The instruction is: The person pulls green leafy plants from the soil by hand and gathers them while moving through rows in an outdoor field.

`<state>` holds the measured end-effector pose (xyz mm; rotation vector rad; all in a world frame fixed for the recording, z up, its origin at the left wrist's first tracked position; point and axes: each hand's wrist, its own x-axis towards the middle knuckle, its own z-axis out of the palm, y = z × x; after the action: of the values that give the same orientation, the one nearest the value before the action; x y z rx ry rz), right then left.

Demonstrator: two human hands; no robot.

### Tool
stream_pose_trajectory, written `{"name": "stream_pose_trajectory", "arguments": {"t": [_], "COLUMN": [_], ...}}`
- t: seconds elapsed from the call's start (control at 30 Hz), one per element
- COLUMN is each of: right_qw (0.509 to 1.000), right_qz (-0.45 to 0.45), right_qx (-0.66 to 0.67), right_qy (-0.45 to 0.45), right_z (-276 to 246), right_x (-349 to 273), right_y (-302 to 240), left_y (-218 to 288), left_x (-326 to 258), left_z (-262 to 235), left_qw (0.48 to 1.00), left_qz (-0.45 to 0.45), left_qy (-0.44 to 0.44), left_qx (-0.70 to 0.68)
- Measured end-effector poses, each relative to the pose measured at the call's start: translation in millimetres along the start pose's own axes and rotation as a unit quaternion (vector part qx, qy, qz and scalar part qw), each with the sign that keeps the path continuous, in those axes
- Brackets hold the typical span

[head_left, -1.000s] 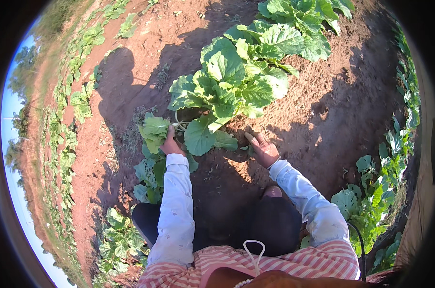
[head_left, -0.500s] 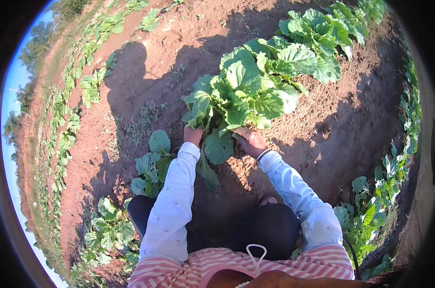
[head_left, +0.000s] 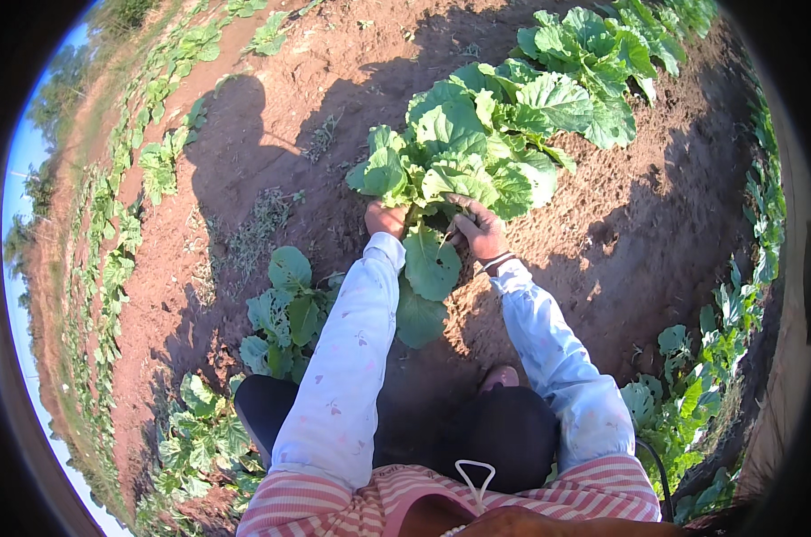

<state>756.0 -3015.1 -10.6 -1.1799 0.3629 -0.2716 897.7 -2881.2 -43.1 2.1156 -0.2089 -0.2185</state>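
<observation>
A large leafy green plant (head_left: 450,134), cabbage-like with some holes in its leaves, grows from the soil in front of me. At the near left of its base, my left hand (head_left: 386,218) is closed against the leaf stalks, its fingertips hidden under the leaves. My right hand (head_left: 483,234) reaches in from the right, index finger and thumb apart, the finger touching the underside of a leaf. Between my hands and a little nearer, a broad lower leaf (head_left: 432,264) hangs down, with another below it.
More leafy plants (head_left: 584,72) continue the row to the far right. A smaller, hole-eaten plant (head_left: 284,309) stands beside my left forearm. Other crop rows run along the left and right. Reddish-brown soil (head_left: 593,215) lies between them, and my shadow (head_left: 235,143) falls at the left.
My left hand has moved right and away from me, in under the leaves. The right hand has risen slightly and its fingers show more. The plant's near leaves have shifted.
</observation>
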Motion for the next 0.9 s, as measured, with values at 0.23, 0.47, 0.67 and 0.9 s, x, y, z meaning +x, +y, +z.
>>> {"name": "stream_pose_trajectory", "arguments": {"t": [0.23,0.47,0.67,0.9], "right_qw": [0.998,0.921,0.716,0.881], "right_qz": [0.019,-0.162,-0.431,-0.205], "right_qx": [-0.034,-0.326,-0.55,-0.399], "right_qy": [0.057,0.137,-0.017,0.151], "right_z": [-16.9,-14.0,11.9,3.4], "right_x": [-17.6,-18.6,0.9,-8.1], "right_y": [15.2,9.0,53.2,33.5], "left_y": [-38.4,-71.5,-48.2,-29.5], "left_x": [-2.6,-82.2,-140.6,-128.5], "left_z": [-9.5,-97.3,-107.8,-80.3], "left_qw": [0.991,0.864,0.954,0.905], "left_qz": [0.055,-0.163,0.092,0.064], "left_qy": [0.122,0.048,-0.242,-0.319], "left_qx": [-0.026,-0.473,0.151,0.274]}}
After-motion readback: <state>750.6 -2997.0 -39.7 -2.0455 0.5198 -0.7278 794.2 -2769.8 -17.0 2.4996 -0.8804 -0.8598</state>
